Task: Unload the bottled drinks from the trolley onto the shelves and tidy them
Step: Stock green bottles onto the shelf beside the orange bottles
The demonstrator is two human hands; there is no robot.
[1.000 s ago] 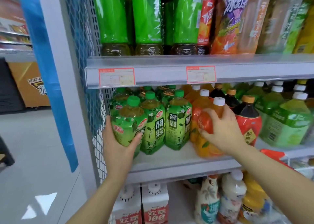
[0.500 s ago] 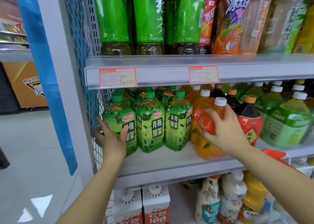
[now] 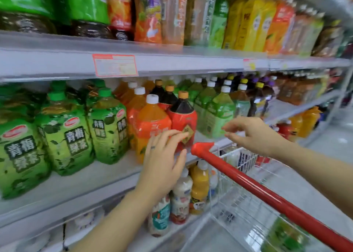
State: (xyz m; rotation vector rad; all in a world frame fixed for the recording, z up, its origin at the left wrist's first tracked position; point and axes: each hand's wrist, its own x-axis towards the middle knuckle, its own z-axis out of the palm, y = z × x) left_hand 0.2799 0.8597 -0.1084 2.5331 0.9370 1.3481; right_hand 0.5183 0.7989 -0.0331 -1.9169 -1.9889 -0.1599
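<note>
On the middle shelf (image 3: 76, 183) stand green-labelled tea bottles (image 3: 108, 131), an orange juice bottle (image 3: 150, 121) with a white cap, and a dark bottle with a red label (image 3: 183, 116). My left hand (image 3: 164, 156) lies with straight fingers against the lower front of the orange bottle and the red-labelled bottle. My right hand (image 3: 254, 135) hovers with loosely spread fingers, holding nothing, in front of a pale green bottle (image 3: 219, 110) and above the trolley. The trolley's red handle (image 3: 267, 194) runs to the lower right over its wire basket (image 3: 238, 204), where a blurred green bottle (image 3: 282, 234) lies.
The top shelf (image 3: 172, 62) carries tall green, orange and yellow bottles behind price tags. White and orange bottles (image 3: 181, 194) stand on the bottom shelf beside the trolley. The aisle floor (image 3: 324, 156) runs on to the right.
The view has swung right. My left hand left the green tea bottle and moved to the orange and red-labelled bottles. My right hand let go of the orange bottle and moved right.
</note>
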